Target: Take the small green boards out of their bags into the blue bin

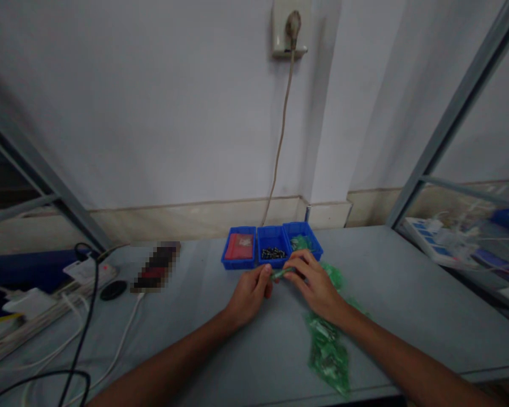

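My left hand [253, 289] is closed, thumb and forefinger pinching one end of a small green strip-like piece [282, 273]. At its other end the fingers of my right hand [314, 281] are closed too. The piece is too small and blurred to name more exactly. Just beyond the hands stand three blue bins in a row. The left bin [226, 255] holds a red packet [239, 246]. Small dark and shiny metal parts [273, 253] lie in the middle bin [272, 233]. Green plastic packets [300, 243] are in the right bin [299, 227].
Green plastic bags [330, 355] with small parts lie beside and under my right forearm. On the left are a pixelated phone-like object [156, 268], a black disc [113, 290], cables and a power strip [46, 322]. A wall cord [282, 130] hangs behind the bins.
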Available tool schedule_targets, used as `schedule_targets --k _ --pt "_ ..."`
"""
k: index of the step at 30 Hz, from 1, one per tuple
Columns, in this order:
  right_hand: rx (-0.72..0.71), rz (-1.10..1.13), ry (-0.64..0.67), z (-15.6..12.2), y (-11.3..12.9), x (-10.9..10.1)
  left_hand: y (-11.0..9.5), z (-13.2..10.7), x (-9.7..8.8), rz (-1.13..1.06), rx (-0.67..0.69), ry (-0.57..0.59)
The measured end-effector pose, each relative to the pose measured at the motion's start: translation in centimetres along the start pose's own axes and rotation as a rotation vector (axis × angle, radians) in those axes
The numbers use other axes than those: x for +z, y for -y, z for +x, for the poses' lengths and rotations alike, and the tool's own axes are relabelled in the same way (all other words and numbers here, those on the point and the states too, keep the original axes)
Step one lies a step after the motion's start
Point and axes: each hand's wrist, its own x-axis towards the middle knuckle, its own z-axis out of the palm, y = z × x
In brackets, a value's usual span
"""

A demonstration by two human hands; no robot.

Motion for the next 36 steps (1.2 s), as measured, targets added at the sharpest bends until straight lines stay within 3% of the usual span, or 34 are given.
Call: schedule_targets --k 6,12,18,24,28,32,36 --pt "0.315 0.217 -0.223 0.7 -1.0 -0.2 -0.1 0.0 0.0 0.067 0.017 0.060" --pt "0.400 0.479 -0.412 1.6 -1.5 -0.8 -0.4 0.0 0.1 0.142 0.046 0.136" --pt "0.466 0.581 -0.443 1.7 -1.5 -0.9 -0.5 0.0 0.0 0.175 0.087 0.152" --pt "0.370 0.435 -0.367 1.8 -0.5 -1.5 -0.6 -0.2 -0.1 0.226 0.135 0.179" --pt "0.219 0.083 -0.102 1.1 2.1 -4.2 -0.5 -0.4 -0.1 0.309 0.227 0.166" --pt "0.072 -0.248 0.165 -3.4 4.5 -6.2 -0.5 -0.5 -0.1 0.343 0.263 0.139" --pt "0.106 -0.490 0.298 -9.5 4.4 -5.3 -0.4 -0.4 0.0 0.343 0.251 0.090"
